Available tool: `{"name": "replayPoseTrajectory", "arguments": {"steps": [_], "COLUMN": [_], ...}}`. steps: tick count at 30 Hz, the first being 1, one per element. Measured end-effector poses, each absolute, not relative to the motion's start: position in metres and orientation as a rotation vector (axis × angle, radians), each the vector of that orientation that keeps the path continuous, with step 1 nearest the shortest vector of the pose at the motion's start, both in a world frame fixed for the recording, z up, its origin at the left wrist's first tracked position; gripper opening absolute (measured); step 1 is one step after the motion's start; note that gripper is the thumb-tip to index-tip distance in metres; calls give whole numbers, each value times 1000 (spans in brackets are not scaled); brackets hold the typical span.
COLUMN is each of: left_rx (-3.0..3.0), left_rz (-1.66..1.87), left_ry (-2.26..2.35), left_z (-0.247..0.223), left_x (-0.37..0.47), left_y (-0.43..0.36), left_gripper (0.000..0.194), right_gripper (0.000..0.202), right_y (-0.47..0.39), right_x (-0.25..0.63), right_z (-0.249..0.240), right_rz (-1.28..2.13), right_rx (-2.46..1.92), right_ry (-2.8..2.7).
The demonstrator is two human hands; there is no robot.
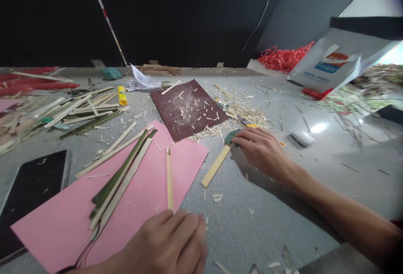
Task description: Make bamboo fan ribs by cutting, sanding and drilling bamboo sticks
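Bamboo strips are lying everywhere on this grey table [270, 207], and the person is working on two of them at once. The left hand [170, 242] is resting near the front edge with its fingers curled loosely over the near end of a thin strip [169, 179], which is lying on the pink sheet [63, 219] and pointing away from the person. Whether those fingers are actually pinching it or just pressing it flat, I cannot tell.

The right hand [262, 150] is reaching farther out, fingers closed around a small green pad [232, 136] and touching the far end of a flat stick [216, 165], which is lying bare on the table just right of the pink sheet. A yellow tool [252, 126] is poking out beyond the knuckles.

To do this well, I would say the stick needs holding flat and the strokes kept along the grain, so the edge is smoothed without splintering. The pad's grip looks firm enough.

Farther off, a brown sandpaper sheet [189, 108] is sitting dusted with chips, with shavings [242, 112] heaped at its right. A bundle of green and pale strips [121, 179] is lying left on the pink sheet, a dark phone [31, 186] beyond it.
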State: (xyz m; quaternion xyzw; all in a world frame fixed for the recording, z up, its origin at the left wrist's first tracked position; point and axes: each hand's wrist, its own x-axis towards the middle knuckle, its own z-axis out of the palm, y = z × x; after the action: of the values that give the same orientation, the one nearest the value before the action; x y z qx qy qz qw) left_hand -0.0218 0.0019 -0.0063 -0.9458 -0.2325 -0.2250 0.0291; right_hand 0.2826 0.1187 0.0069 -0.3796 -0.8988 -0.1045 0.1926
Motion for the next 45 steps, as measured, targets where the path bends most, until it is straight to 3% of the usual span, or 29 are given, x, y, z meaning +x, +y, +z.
{"name": "replayPoseTrajectory", "arguments": {"steps": [2, 8, 16, 24, 32, 35, 39, 45], "left_rx": [-2776, -2701, -2830, -2844, -2957, -2936, -2894, -2824], "left_rz": [-724, -568, -660, -598, -635, -704, -726, -728], "left_ry": [-847, -1049, -725, -828, -490, -523, -673, -599], "left_z": [-8, -5, -17, -13, -7, -8, -13, -15], "left_x": [-21, -21, -18, -16, -16, -17, -18, -14], "left_y": [5, 10, 5, 7, 7, 5, 4, 10], "left_gripper": [22, 52, 31, 37, 20, 21, 38, 32], "right_gripper": [31, 29, 29, 31, 36, 37, 38, 31], "right_y": [120, 109, 122, 123, 108, 97, 91, 91], "right_x": [283, 268, 278, 275, 266, 259, 255, 254], "right_z": [4, 5, -2, -6, -2, 3, 6, 6], "right_rz": [-331, -184, -228, -190, -152, -149, -151, -164], "right_rx": [-1044, -1009, -1087, -1094, -931, -854, -857, -897], "right_ry": [-2427, -2562, -2417, -2484, -2434, -2403, -2398, -2392]}}
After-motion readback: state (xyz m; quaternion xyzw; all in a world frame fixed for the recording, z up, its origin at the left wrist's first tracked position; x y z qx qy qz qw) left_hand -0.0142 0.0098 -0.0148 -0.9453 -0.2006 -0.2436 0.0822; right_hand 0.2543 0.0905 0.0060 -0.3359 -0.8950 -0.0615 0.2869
